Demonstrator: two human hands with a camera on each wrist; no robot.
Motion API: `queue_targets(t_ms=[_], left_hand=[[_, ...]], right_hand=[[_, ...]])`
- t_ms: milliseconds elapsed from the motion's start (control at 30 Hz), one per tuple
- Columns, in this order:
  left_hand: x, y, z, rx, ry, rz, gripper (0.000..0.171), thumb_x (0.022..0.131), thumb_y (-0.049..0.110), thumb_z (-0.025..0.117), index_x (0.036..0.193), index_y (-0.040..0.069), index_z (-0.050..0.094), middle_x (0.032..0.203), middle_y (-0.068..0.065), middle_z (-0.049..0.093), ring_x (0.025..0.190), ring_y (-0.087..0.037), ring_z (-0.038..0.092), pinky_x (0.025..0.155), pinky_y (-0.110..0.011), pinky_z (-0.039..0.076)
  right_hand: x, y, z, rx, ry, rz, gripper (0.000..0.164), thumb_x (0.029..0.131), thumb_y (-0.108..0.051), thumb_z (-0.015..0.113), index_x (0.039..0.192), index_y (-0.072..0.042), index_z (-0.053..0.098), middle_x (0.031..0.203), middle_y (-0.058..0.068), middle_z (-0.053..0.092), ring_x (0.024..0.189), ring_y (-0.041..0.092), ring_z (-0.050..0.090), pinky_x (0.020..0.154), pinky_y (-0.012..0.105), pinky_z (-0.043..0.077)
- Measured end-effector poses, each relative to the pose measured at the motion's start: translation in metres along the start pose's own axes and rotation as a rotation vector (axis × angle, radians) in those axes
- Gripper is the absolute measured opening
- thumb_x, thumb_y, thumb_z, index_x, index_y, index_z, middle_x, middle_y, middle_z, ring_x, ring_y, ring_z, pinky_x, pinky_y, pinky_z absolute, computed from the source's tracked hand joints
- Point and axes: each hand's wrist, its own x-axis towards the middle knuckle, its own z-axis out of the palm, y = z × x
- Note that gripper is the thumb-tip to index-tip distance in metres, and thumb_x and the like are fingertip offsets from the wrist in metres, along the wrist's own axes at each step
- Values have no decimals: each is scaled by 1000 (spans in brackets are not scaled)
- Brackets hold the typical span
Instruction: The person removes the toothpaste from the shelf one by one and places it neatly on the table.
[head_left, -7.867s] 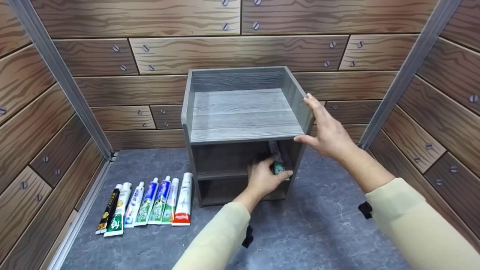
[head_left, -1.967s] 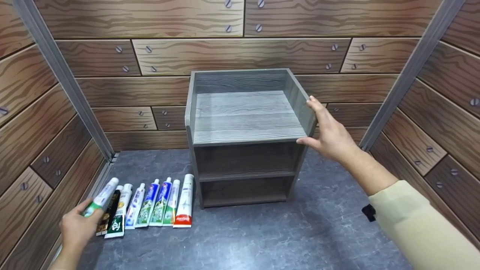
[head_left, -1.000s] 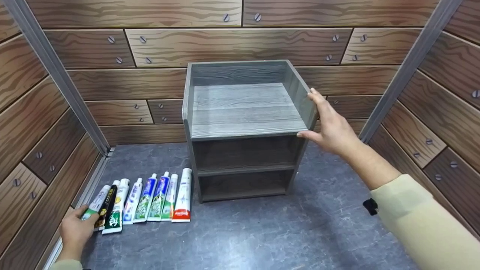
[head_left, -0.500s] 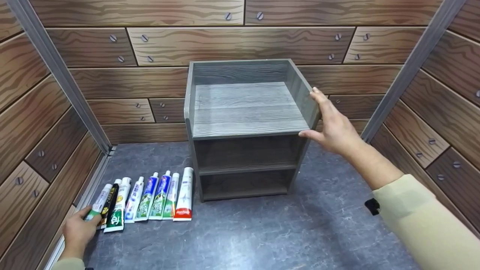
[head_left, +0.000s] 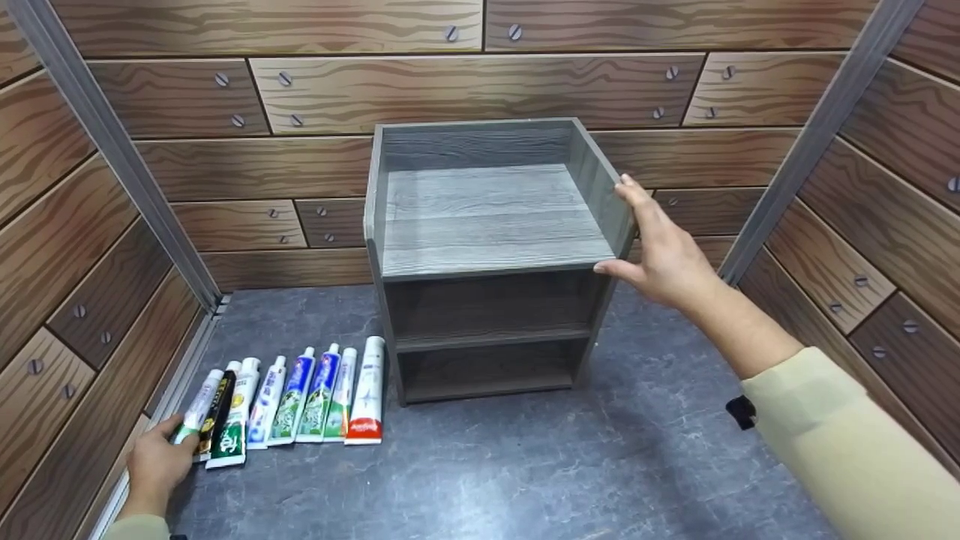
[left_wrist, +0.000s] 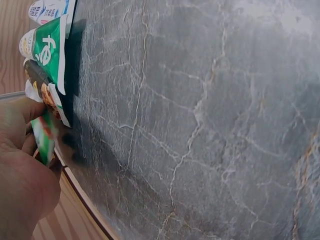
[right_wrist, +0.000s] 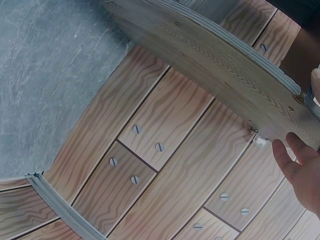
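Note:
My left hand [head_left: 157,455] is at the left end of a row of toothpaste tubes on the floor. It pinches a white and green toothpaste tube [head_left: 198,406] between thumb and fingers; in the left wrist view the tube's green end [left_wrist: 45,137] shows beside the thumb. A black and gold tube [head_left: 216,412] lies right alongside, then a white tube with a dark green end [head_left: 231,435]. My right hand [head_left: 670,255] rests against the right side panel of a grey wooden shelf unit [head_left: 495,217], fingers nearly straight outside, thumb at the front edge.
Several more tubes, among them a blue and green one [head_left: 319,394] and a white one with a red end [head_left: 367,394], lie up to the unit's left side. Wood-patterned walls [head_left: 472,97] enclose the grey marbled floor [head_left: 480,472] at back and sides.
My left hand has taken the green and white tube from the unit's middle shelf to the row's left end, and lowered it beside the black tube. The right hand has stayed at the unit.

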Motion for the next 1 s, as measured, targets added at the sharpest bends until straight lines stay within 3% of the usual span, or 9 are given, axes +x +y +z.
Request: queue_targets(t_ms=[100, 400, 600, 700, 900, 1000], left_hand=[[1, -2, -2, 4, -13, 4, 59, 100, 14, 59, 153, -8, 45, 152, -39, 43, 138, -59, 43, 110, -68, 38], [2, -6, -4, 13, -96, -65, 68, 103, 24, 57, 158, -9, 34, 158, -40, 33, 146, -59, 30, 118, -68, 29], [0, 4, -14, -4, -121, -86, 72, 105, 30, 57, 160, -7, 30, 161, -39, 29, 149, -58, 27, 119, -66, 28], [-2, 14, -18, -3, -143, -26, 75, 105, 33, 58, 161, -8, 27, 159, -41, 30, 146, -59, 33, 115, -67, 35], [-10, 49, -16, 24, -114, 173, 75, 105, 36, 61, 160, -8, 34, 152, -44, 40, 131, -58, 51, 102, -64, 49], [-18, 70, -10, 17, -98, 244, 75, 105, 37, 63, 160, -5, 37, 150, -43, 44, 116, -55, 61, 84, -55, 58]], right_hand=[[1, -1, 1, 3, -4, 3, 103, 85, -24, 92, 163, -8, 26, 174, 18, 22, 151, 46, 35, 113, 65, 39], [3, -1, 3, 6, -13, 5, 103, 85, -24, 92, 163, -8, 26, 174, 18, 22, 150, 47, 37, 113, 65, 39], [7, -2, 3, 15, -15, 17, 103, 86, -26, 91, 163, -9, 26, 175, 16, 22, 150, 46, 38, 115, 64, 38], [7, -2, 2, 16, -24, 33, 104, 87, -26, 90, 165, -10, 23, 176, 14, 20, 149, 47, 38, 113, 65, 39], [5, -2, -1, 11, -20, 86, 113, 89, -26, 89, 170, -13, 11, 174, 18, 23, 145, 52, 41, 110, 68, 39], [2, -1, 1, 21, 2, 112, 119, 88, -27, 90, 171, -13, 6, 171, 24, 26, 142, 55, 43, 110, 69, 39]])
